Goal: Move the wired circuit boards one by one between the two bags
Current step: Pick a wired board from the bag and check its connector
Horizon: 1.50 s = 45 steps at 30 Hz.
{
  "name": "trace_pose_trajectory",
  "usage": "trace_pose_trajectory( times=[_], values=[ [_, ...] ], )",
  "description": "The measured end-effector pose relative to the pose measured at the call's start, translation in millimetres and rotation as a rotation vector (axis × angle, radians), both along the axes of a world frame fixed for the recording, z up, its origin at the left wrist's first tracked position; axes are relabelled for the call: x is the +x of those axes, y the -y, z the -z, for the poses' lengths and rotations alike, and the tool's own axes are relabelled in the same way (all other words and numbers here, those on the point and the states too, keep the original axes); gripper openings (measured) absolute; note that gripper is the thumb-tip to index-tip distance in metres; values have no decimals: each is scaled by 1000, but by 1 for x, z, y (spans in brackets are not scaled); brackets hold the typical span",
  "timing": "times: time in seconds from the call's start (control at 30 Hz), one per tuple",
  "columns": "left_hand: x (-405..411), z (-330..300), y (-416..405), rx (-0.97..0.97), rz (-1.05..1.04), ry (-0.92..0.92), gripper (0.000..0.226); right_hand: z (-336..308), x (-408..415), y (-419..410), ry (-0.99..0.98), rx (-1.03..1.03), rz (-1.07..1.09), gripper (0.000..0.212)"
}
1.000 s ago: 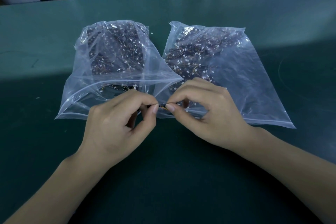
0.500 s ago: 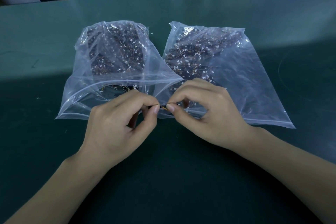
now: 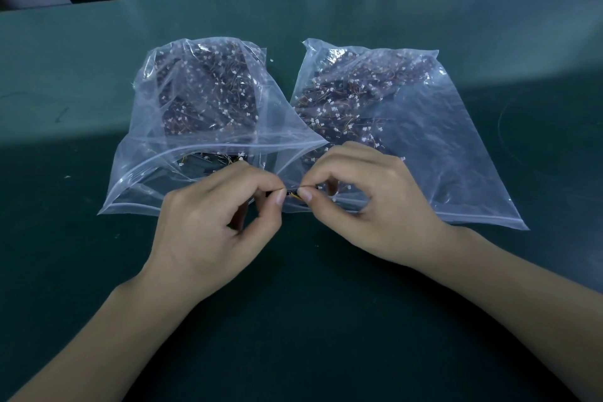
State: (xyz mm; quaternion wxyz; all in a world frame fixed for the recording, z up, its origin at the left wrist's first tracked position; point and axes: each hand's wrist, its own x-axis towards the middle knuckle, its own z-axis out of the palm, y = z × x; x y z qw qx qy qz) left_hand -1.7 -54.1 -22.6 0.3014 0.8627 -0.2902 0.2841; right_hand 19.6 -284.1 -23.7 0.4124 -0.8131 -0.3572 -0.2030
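Left hand (image 3: 215,222): thumb and forefinger pinch small wired circuit board (image 3: 292,193).
Right hand (image 3: 368,202): pinches its other end.
Bags (image 3: 202,101): clear, crinkled plastic, on green worktop (image 3: 326,303).

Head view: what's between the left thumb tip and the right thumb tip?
In the head view, a small wired circuit board, dark with orange wires, spans the gap; left hand and right hand each pinch one end.
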Motion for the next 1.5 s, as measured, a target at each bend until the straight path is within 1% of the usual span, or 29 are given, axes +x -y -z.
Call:
trace_pose_trajectory(
  times=[0.27, 0.4, 0.43, 0.53, 0.6, 0.73, 0.83, 1.0, 1.13, 1.23, 1.33, 1.5],
  values=[
    [-1, 1, 0, 1, 1, -7, 12, 0, 1, 1, 16, -11, 19, 8],
    [2, 2, -1, -4, -59, -3, 10, 2, 3, 3, -11, -38, 34, 6],
    [2, 3, -2, -17, -75, -4, 10, 2, 3, 3, -27, -57, 48, 10],
    [3, 3, -1, -69, -85, 11, 10, 3, 5, 4, -33, -166, 98, 30],
    [3, 2, -1, -84, -80, 35, 9, 3, 5, 3, -18, -219, 118, 35],
    [0, 1, 1, -90, -12, 69, 7, 2, 6, 3, -35, -299, 151, 29],
    [1, 3, 1, -76, 31, 49, 9, 2, 5, 3, -49, -281, 171, 24],
    [5, 6, -2, 1, -16, 0, 8, -2, 4, 3, 8, -160, 204, 19],
    [8, 8, -1, 38, -52, 25, 9, -2, 2, 3, 13, -124, 207, 17],
    [9, 8, 1, 176, -118, 53, 11, -1, 2, 2, 2, -104, 201, 17],
    [9, 10, 2, 311, -153, 40, 13, 0, 2, 2, -1, -108, 191, 16],
    [9, 14, -2, 415, -113, 51, 19, 1, 2, 1, 0, -116, 197, 16]
  ],
)
